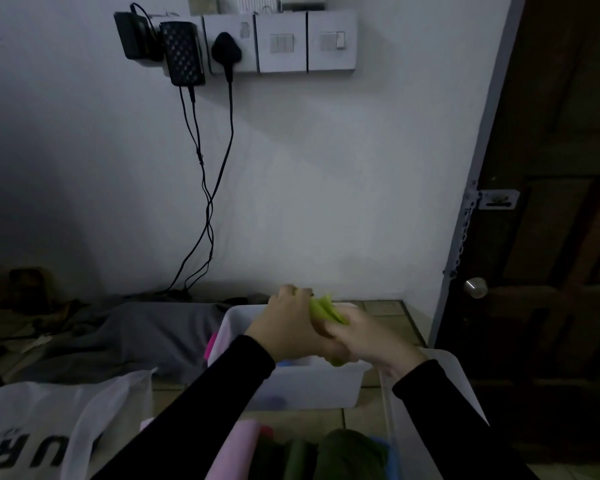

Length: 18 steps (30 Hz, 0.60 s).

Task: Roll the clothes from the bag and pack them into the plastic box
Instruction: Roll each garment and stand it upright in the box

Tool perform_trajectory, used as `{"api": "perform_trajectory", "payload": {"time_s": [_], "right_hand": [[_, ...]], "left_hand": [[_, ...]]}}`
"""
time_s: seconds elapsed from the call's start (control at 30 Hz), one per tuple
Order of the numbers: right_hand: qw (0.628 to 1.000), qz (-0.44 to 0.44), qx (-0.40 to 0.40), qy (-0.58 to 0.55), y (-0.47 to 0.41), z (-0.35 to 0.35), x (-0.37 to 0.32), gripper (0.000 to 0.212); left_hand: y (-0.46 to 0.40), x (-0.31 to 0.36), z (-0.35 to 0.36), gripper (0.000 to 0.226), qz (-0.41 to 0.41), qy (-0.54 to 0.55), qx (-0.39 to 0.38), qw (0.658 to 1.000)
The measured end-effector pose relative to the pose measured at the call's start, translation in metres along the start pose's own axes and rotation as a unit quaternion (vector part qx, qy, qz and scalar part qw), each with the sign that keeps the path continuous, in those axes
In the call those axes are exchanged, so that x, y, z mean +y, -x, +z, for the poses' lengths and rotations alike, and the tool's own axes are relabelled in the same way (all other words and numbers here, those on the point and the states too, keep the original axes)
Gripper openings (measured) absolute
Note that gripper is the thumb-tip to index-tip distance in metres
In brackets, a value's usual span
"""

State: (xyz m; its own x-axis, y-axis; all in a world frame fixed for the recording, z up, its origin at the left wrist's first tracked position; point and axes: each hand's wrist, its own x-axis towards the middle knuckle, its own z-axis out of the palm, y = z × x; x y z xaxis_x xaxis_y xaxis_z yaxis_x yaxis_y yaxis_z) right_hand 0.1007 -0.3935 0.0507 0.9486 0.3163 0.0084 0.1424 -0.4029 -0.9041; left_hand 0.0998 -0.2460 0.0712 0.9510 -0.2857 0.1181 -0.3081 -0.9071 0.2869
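Hands point(321, 329) gripping green garment point(324, 310), seemingly angled up-left

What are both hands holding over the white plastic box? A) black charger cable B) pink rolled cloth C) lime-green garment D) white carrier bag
C: the left hand and right hand both grip a lime-green garment above the white plastic box.

A lime-green garment point(323, 308) shows above the white plastic box point(309, 382). Left of that box lies a grey cloth point(136, 334); nearer than the box sit a pink roll point(238, 448) and a dark green roll point(352, 452). The white bag point(45, 427) left of the box carries black lettering. Both sleeves point(201, 407) are black. A black adapter point(182, 53) above the box has a quilted diamond pattern.
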Motion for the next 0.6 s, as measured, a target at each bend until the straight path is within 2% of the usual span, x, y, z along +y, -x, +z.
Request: {"api": "perform_trajectory", "payload": {"time_s": [0.07,0.13,0.23,0.3,0.33,0.5,0.53,0.6], "right_hand": [[1.000,0.015,-0.013,0.010,-0.001,-0.003,0.003,0.022],[0.998,0.046,-0.039,0.014,-0.001,-0.004,0.003,0.025],[0.991,0.087,-0.092,0.043,-0.002,-0.002,0.001,0.031],[0.990,0.089,-0.106,0.027,-0.003,-0.005,0.003,0.029],[0.992,0.078,-0.101,-0.001,-0.005,-0.008,0.007,0.026],[0.994,-0.010,-0.010,-0.112,-0.010,-0.020,0.021,0.026],[0.996,-0.032,0.016,-0.087,-0.012,-0.019,0.023,0.026],[0.987,-0.090,0.123,0.041,-0.018,-0.016,0.026,0.019]], "left_hand": [[-0.001,-0.005,-0.010,0.122,0.051,-0.091,-0.065,0.992],[-0.004,-0.004,-0.017,0.115,0.131,-0.209,-0.060,0.967],[-0.011,0.006,-0.020,0.079,0.210,-0.276,-0.103,0.932],[-0.015,0.004,-0.020,0.054,0.199,-0.262,-0.123,0.936],[-0.016,0.000,-0.021,0.051,0.191,-0.247,-0.109,0.944],[-0.017,-0.018,-0.010,0.058,0.193,-0.165,-0.016,0.967],[-0.017,-0.020,-0.006,0.058,0.195,-0.151,-0.009,0.969],[-0.020,-0.026,0.001,0.053,0.184,-0.129,-0.006,0.974]]}}
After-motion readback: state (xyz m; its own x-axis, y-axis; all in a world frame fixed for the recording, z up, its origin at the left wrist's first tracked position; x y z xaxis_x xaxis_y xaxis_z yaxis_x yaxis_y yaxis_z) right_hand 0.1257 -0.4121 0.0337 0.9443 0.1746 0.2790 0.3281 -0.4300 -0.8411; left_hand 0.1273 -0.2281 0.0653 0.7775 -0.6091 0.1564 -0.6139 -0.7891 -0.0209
